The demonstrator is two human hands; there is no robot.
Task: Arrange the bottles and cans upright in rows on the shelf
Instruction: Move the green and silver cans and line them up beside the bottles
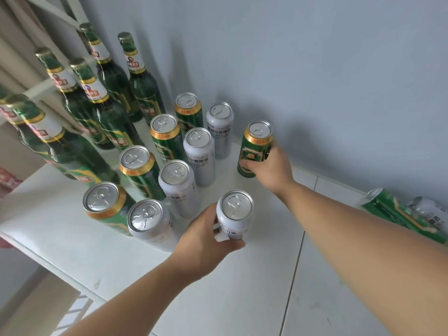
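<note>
On the white shelf (242,287) stand several green glass bottles (114,117) at the back left. Beside them run a row of green cans (164,137) and a row of silver cans (198,154), all upright. My left hand (206,238) grips an upright silver can (234,214) at the front of a third row. My right hand (269,166) grips an upright green can (257,146) near the wall. A green can (392,209) and a silver can (429,212) lie on their sides at the far right.
A grey wall (315,69) closes the shelf at the back. The shelf's white frame (43,86) rises at the left behind the bottles. The shelf's front edge runs along the lower left, with a lower level and red packages (7,178) below.
</note>
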